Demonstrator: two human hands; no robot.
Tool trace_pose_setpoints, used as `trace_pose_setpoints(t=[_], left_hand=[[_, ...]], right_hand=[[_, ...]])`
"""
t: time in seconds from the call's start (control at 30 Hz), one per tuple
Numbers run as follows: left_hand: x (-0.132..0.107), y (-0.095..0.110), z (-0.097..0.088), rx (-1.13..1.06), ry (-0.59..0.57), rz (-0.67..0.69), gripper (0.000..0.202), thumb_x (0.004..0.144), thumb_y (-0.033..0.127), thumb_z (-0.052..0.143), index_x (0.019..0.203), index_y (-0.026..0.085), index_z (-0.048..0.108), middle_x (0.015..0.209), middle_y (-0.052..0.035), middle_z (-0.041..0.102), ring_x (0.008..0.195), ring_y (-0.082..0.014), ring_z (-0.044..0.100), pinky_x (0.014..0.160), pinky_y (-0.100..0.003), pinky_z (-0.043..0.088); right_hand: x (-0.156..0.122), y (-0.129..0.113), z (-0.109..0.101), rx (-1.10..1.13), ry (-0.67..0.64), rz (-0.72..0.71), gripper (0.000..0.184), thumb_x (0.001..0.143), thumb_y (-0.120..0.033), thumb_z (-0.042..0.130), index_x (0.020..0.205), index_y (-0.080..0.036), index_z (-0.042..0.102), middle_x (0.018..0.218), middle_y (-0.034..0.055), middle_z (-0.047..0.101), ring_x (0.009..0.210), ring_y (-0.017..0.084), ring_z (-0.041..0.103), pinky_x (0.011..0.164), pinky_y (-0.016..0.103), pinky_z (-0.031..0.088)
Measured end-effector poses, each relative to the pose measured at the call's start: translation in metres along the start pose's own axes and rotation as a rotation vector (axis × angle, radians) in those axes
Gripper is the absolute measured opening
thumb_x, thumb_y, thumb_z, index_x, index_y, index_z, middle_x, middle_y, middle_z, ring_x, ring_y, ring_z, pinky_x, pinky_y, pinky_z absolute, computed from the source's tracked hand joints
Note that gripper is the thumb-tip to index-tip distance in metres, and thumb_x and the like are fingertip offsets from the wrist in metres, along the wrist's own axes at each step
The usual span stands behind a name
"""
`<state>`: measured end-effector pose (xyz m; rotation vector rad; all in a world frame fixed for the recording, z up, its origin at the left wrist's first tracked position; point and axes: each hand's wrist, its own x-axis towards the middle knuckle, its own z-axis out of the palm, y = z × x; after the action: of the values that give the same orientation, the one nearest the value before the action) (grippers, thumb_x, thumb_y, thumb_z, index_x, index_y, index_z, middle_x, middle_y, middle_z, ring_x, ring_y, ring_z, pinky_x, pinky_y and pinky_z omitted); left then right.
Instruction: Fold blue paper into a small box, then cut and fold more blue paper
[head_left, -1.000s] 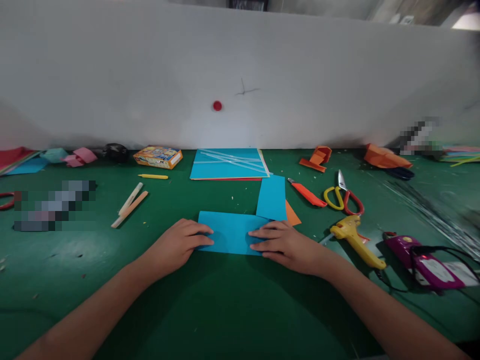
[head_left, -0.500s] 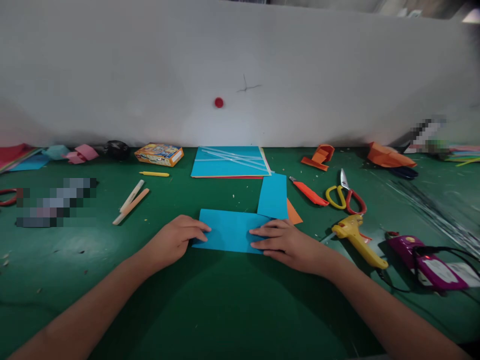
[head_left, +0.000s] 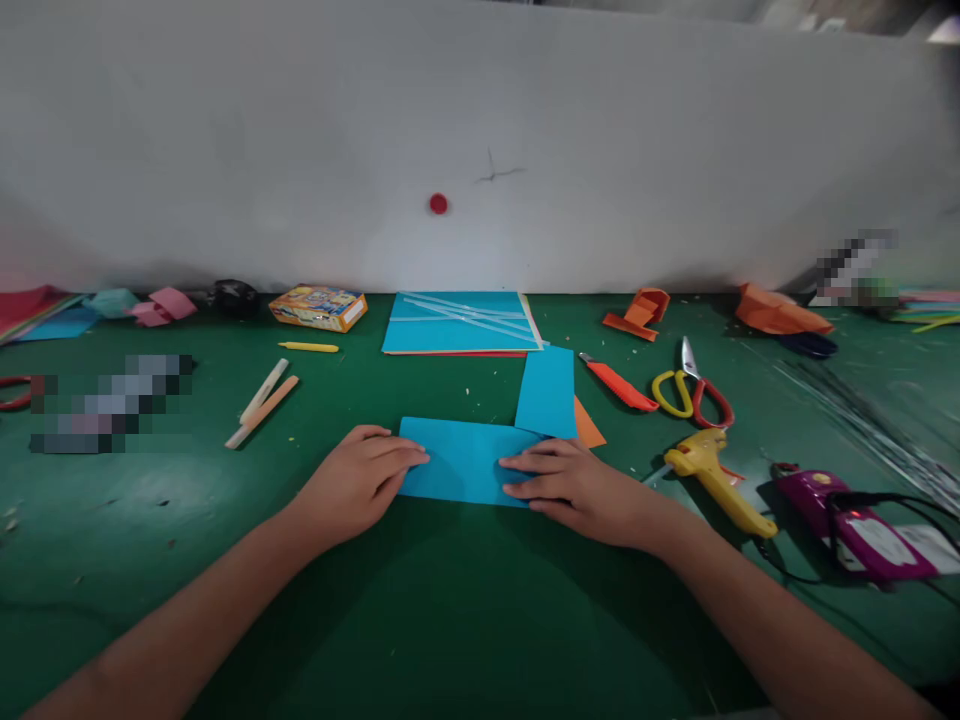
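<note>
on the green table (head_left: 465, 610), a blue sheet (head_left: 465, 460) lies at mid-frame. the right hand (head_left: 566, 485) rests loosely spread on its right end; the left hand (head_left: 356, 480) touches the other, pinching or not i can't tell. looks like steadying; the next move calls for keeping it square.

Small craft workspace: green worktop (head_left: 480, 620), blue sheet (head_left: 465, 465) near, coloured paper stack (head_left: 457, 338) far; scissors (head_left: 690, 371), cutter (head_left: 622, 388), glue gun (head_left: 716, 477) right.

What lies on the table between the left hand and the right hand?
The head view shows blue paper between the left hand and the right hand, fingers of both touching it.
</note>
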<state>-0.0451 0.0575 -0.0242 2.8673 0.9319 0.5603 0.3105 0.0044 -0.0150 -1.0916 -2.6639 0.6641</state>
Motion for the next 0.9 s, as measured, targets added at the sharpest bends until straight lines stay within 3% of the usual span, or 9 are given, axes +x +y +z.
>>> trace_pose_setpoints(t=[0.13, 0.3, 0.43, 0.6, 0.77, 0.9], left_hand=[[0.003, 0.007, 0.007, 0.121, 0.024, 0.017, 0.045, 0.100, 0.010, 0.039, 0.123, 0.023, 0.074, 0.116, -0.0064, 0.079, 0.101, -0.0228, 0.071, 0.096, -0.043, 0.049], [0.010, 0.017, 0.013, 0.201, -0.023, -0.117, 0.045, 0.101, 0.017, 0.041, 0.136, 0.021, 0.069, 0.118, -0.0106, 0.075, 0.097, -0.0269, 0.067, 0.089, -0.044, 0.051], [0.021, 0.022, 0.014, 0.211, -0.058, -0.161, 0.046, 0.101, 0.027, 0.046, 0.141, 0.015, 0.065, 0.123, -0.0145, 0.072, 0.104, -0.0306, 0.066, 0.097, -0.051, 0.049], [0.032, 0.018, 0.018, 0.243, -0.078, -0.095, 0.046, 0.100, 0.016, 0.038, 0.132, 0.014, 0.071, 0.112, -0.0143, 0.074, 0.103, -0.0292, 0.068, 0.113, -0.058, 0.036], [0.031, 0.017, 0.023, 0.252, -0.072, -0.121, 0.045, 0.099, 0.015, 0.040, 0.131, 0.013, 0.072, 0.120, -0.0172, 0.071, 0.107, -0.0321, 0.065, 0.099, -0.051, 0.045], [0.029, 0.022, 0.022, 0.272, -0.062, -0.163, 0.043, 0.100, 0.015, 0.041, 0.128, 0.016, 0.073, 0.136, -0.0164, 0.066, 0.107, -0.0328, 0.065, 0.101, -0.056, 0.040]], right_hand=[[0.000, -0.004, -0.002, -0.003, 0.009, 0.002, 0.037, 0.108, -0.028, 0.051, 0.141, -0.034, 0.066, 0.157, -0.0003, 0.054, 0.143, 0.029, 0.045, 0.116, 0.053, 0.037], [0.007, -0.009, -0.002, 0.002, 0.047, 0.031, 0.033, 0.107, -0.029, 0.052, 0.132, -0.032, 0.072, 0.149, 0.0011, 0.063, 0.135, 0.028, 0.053, 0.109, 0.050, 0.043], [0.016, -0.015, -0.001, 0.003, 0.107, 0.061, 0.029, 0.104, -0.026, 0.053, 0.122, -0.027, 0.077, 0.138, 0.0040, 0.071, 0.124, 0.027, 0.061, 0.103, 0.047, 0.047], [0.023, -0.021, -0.008, -0.012, 0.076, 0.069, 0.030, 0.104, -0.025, 0.050, 0.115, -0.024, 0.078, 0.132, 0.0052, 0.074, 0.119, 0.026, 0.064, 0.100, 0.046, 0.047], [0.024, -0.020, -0.014, -0.026, 0.023, 0.073, 0.031, 0.104, -0.027, 0.050, 0.120, -0.025, 0.077, 0.134, 0.0061, 0.072, 0.121, 0.026, 0.063, 0.102, 0.045, 0.047], [0.030, -0.025, -0.015, -0.092, 0.026, 0.135, 0.041, 0.104, -0.026, 0.048, 0.140, -0.028, 0.067, 0.128, 0.0061, 0.075, 0.113, 0.027, 0.066, 0.096, 0.041, 0.049]])
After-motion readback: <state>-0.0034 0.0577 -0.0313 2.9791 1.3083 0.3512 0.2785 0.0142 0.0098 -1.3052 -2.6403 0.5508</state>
